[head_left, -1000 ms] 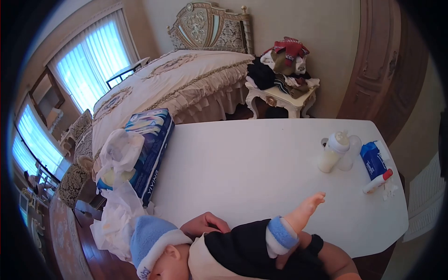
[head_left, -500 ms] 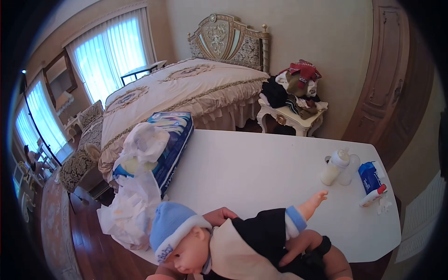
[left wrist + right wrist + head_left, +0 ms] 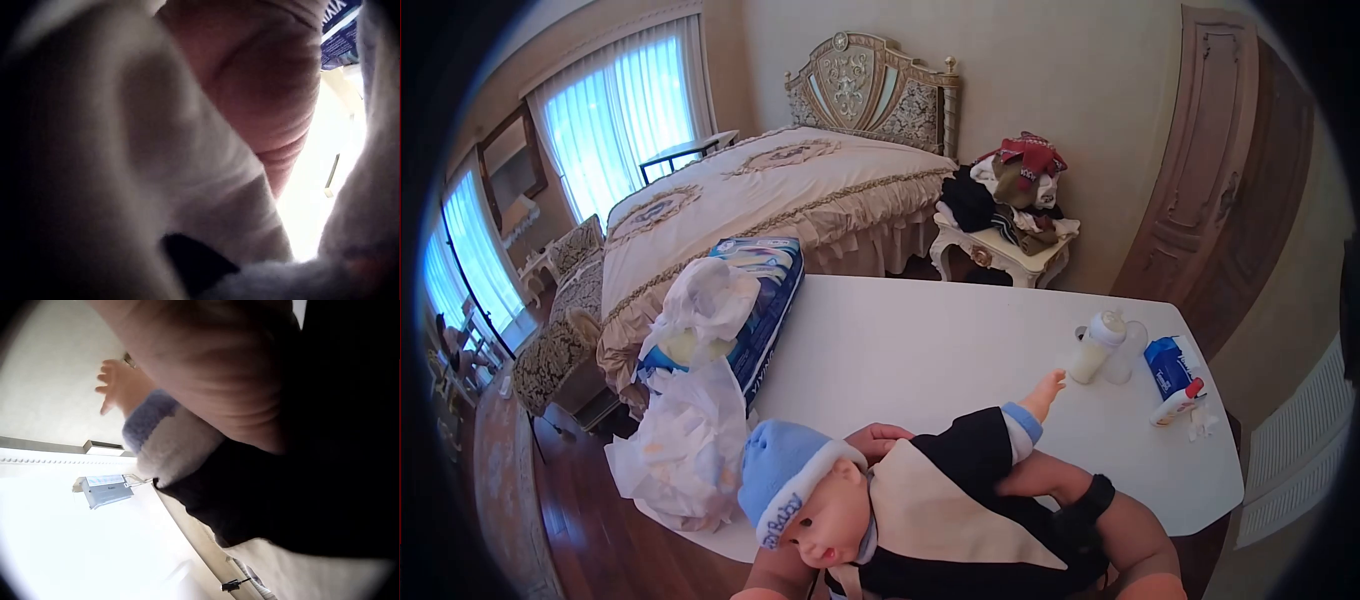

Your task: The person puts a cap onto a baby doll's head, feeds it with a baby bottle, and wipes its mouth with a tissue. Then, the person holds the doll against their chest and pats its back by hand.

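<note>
A baby doll [image 3: 930, 490] in a blue-and-white hat [image 3: 785, 470] and a black-and-beige garment lies sideways across the front of the head view, its face turned down left. My left hand [image 3: 880, 439] holds it from behind the neck and shoulder; most of the fingers are hidden by the doll. With my right hand [image 3: 1032, 474] I grip the garment just below the doll's raised arm. That arm's small hand [image 3: 115, 384] shows in the right wrist view, above a fuzzy blue-and-white cuff [image 3: 169, 431]. Pale cloth and part of my palm [image 3: 262, 94] fill the left wrist view.
On the white table [image 3: 900, 350] stand a milk-filled baby bottle [image 3: 1097, 348], a blue packet [image 3: 1168, 366] and a red-capped white bottle [image 3: 1176, 404]. A blue diaper pack [image 3: 775, 300] and crumpled white material [image 3: 685, 440] occupy the left side. Beyond are a bed [image 3: 750, 190] and piled clothes [image 3: 1010, 190].
The doll has shifted and turned so more of its face and beige front shows. Both hands have moved with it, keeping hold. The head view has swung slightly.
</note>
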The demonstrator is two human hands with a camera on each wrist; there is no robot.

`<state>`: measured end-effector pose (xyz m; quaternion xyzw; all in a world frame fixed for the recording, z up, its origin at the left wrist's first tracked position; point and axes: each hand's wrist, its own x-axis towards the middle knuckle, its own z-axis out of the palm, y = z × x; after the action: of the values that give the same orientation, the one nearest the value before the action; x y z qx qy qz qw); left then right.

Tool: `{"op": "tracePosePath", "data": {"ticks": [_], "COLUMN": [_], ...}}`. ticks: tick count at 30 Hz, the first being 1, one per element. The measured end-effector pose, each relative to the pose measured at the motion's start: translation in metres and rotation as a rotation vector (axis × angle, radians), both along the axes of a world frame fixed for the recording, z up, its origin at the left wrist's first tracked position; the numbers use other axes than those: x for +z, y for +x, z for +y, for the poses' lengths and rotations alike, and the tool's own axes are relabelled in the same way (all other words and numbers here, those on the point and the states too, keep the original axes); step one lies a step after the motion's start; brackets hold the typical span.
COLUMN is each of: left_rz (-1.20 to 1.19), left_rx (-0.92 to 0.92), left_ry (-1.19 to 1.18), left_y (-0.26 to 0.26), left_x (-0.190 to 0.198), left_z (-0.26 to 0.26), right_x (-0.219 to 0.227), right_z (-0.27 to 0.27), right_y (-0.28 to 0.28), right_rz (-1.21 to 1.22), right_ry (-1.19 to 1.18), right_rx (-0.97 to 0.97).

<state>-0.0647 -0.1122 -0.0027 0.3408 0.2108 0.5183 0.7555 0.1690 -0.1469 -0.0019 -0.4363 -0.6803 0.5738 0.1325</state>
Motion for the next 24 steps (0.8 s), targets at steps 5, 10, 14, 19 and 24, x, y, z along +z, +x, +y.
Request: {"op": "tracePosePath", "data": {"ticks": [5,10,14,19,24], "left_rz": [-0.005,-0.001,0.173,0.156,0.108], "left_rx": [0.071,0.129,0.002,0.003,-0.183], "left_ry": [-0.043,-0.077,0.047,-0.203,-0.292], "left_y": [0.001,-0.016,-0.015,-0.01,-0.021], "left_x": [0.001,-0.024,-0.029,-0.005,-0.021], "left_z": [0.005,-0.014,-0.005,-0.014,0.007], "right_x": [0.002,-0.009,-0.014,-0.044,-0.085], "right_z": [0.018,0.047,0.043,0.039,0.037], "right_y": [-0.001,-0.001,0.003,0.011,0.016], "right_rz": [0.116,-0.007,0.02,0.142,0.373], "right_ry": [0.043,0.119,-0.091,-0.311,-0.544], "right_rx": [-0.061,-0.148,-0.11,-0.022,-0.188]}}
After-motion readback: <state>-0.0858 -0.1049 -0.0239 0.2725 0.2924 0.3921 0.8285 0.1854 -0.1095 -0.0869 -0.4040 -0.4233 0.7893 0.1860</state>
